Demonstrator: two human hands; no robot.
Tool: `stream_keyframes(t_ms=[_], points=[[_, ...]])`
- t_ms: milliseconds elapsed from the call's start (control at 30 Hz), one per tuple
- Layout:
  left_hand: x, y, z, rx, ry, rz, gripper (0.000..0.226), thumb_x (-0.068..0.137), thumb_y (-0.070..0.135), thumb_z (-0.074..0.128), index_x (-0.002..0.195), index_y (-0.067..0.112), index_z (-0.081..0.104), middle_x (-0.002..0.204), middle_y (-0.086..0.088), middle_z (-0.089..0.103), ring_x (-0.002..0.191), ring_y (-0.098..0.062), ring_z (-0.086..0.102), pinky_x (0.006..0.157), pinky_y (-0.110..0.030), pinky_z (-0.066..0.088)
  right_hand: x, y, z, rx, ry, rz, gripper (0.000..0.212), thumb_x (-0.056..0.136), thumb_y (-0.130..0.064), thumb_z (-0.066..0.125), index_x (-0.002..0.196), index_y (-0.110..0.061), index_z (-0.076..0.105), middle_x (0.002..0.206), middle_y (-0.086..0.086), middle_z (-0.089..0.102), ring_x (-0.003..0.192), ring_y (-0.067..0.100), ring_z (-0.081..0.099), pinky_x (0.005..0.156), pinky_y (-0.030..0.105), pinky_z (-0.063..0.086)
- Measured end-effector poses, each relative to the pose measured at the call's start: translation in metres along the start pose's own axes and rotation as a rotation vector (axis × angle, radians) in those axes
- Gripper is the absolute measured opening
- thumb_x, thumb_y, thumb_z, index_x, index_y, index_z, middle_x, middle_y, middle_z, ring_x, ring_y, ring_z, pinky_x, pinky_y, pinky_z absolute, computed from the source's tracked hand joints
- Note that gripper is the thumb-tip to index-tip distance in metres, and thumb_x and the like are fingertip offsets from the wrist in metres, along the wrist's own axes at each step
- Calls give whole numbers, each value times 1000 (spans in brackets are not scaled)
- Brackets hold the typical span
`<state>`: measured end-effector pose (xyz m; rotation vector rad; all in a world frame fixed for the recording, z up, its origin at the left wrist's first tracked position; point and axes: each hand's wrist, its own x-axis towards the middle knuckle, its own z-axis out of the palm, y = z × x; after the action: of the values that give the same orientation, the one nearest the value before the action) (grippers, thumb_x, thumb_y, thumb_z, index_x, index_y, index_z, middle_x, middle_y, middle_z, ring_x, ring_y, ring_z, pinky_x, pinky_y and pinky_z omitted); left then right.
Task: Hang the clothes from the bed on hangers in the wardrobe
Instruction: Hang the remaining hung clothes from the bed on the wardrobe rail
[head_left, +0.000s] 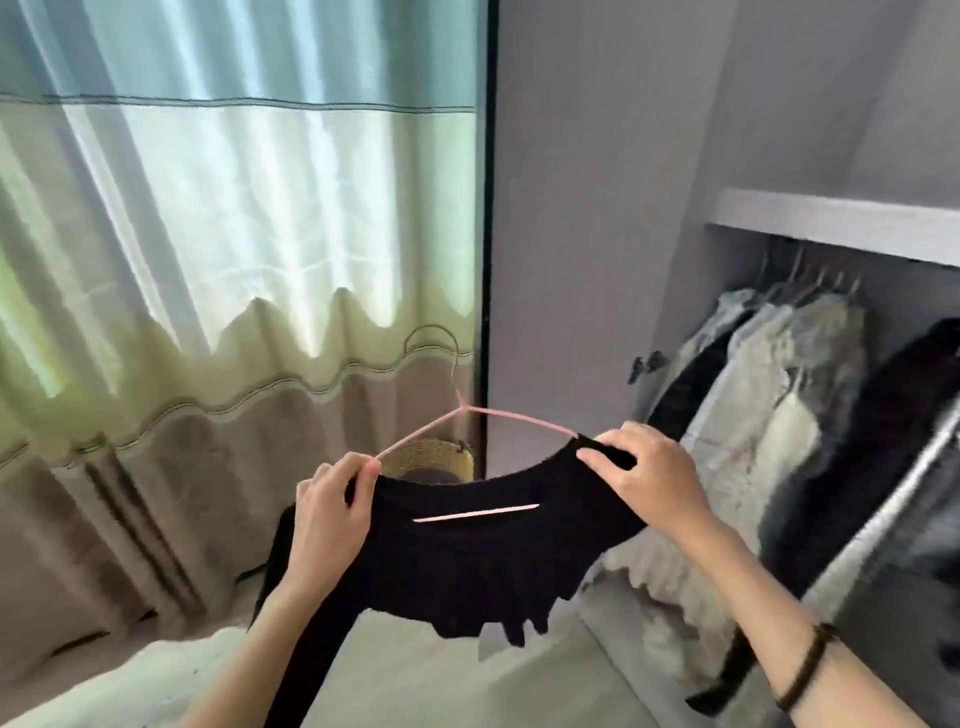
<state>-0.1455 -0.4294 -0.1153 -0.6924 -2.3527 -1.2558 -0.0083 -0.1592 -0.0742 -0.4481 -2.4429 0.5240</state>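
Two bare hands are raised in the middle of the head view, and between them hangs a black top (467, 551) threaded on a pink wire hanger (470, 415). The left hand (332, 514) has its fingers curled around the top's left shoulder, with thumb and forefinger pinching fabric against the hanger's left arm just where the pink wire comes out of the cloth. The right hand (649, 480) grips the opposite shoulder, fingers bent over a fold of black fabric at the end of the hanger's right arm; a dark band (805, 670) circles that wrist. The hanger's peak and hook rise above and between the hands, and its lower bar shows as a pale pink line through the neck opening. Below the hands the top sags, one long sleeve dropping past the left forearm and the ragged hem hanging over a pale bed surface (395, 670).

Right of the hands, the open wardrobe (831, 223) holds a row of hung garments (779, 395), some light grey and some dark, on hangers under a white shelf; they are blurred. The held top is near them but apart, out in front of the wardrobe's left side panel. Behind the left hand hang green, white and brown curtains (208, 234), and a woven basket (431, 457) peeks out beyond the top's neckline.
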Motion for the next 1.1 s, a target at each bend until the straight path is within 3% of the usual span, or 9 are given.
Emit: stream_keyframes(t_ms=[133, 267, 400, 567, 667, 733, 933, 1033, 1100], points=[[39, 37, 63, -79, -142, 191, 13, 92, 14, 54, 83, 13, 63, 66, 17, 52, 65, -11, 47, 77, -39, 38, -16, 35, -40, -133, 60, 178, 23, 85, -29, 64, 92, -7, 69, 88, -1, 56, 93, 20, 56, 76, 27, 39], [53, 75, 119, -127, -242, 363, 15, 92, 19, 54, 86, 10, 65, 81, 6, 51, 79, -19, 45, 76, -33, 31, -60, 50, -85, -122, 5, 415, 22, 87, -33, 60, 99, -17, 69, 96, -4, 69, 96, 12, 61, 86, 32, 46], [37, 114, 168, -195, -382, 464, 18, 92, 22, 55, 91, 10, 69, 82, 2, 53, 80, -20, 43, 76, -33, 34, -116, 63, -114, -108, 73, 638, 20, 85, -34, 60, 75, -18, 68, 74, -4, 68, 76, 12, 63, 73, 31, 47], [4, 161, 236, -215, -835, 555, 28, 96, 21, 46, 118, 16, 63, 117, -5, 62, 110, -26, 53, 93, -37, 40, -169, 71, -140, -287, 128, 909, 37, 92, -31, 53, 55, -26, 50, 57, -7, 51, 63, 12, 49, 54, 22, 31], [-20, 183, 262, -242, -1031, 620, 35, 97, 23, 43, 131, 16, 50, 132, -5, 53, 124, -22, 45, 103, -31, 33, -189, 88, -150, -337, 198, 1119, 36, 95, -32, 47, 66, -13, 54, 65, 1, 55, 65, 19, 55, 55, 27, 36], [-33, 194, 274, -238, -1108, 646, 38, 98, 25, 40, 135, 18, 44, 138, -4, 46, 130, -22, 37, 107, -31, 28, -195, 100, -155, -309, 232, 1246, 37, 97, -30, 45, 64, -13, 46, 63, 2, 49, 59, 17, 49, 51, 27, 32], [-30, 230, 315, -225, -1151, 724, 41, 99, 25, 38, 140, 21, 36, 146, -2, 36, 136, -19, 26, 110, -29, 21, -186, 145, -167, 193, 449, 1432, 22, 94, -8, 47, 72, -4, 51, 73, 10, 47, 61, 16, 42, 53, 27, 27], [-19, 248, 333, -201, -1105, 765, 42, 99, 25, 38, 141, 20, 36, 148, -4, 33, 139, -20, 22, 112, -33, 20, -173, 170, -169, 309, 543, 1392, 18, 94, -6, 47, 78, -2, 55, 81, 18, 54, 71, 25, 51, 65, 29, 38], [-9, 261, 346, -194, -1056, 785, 42, 99, 25, 38, 141, 20, 36, 148, -5, 31, 140, -21, 19, 113, -36, 19, -162, 186, -168, 328, 600, 1370, 20, 94, -6, 47, 98, 8, 59, 95, 26, 61, 89, 35, 59, 79, 37, 47]])
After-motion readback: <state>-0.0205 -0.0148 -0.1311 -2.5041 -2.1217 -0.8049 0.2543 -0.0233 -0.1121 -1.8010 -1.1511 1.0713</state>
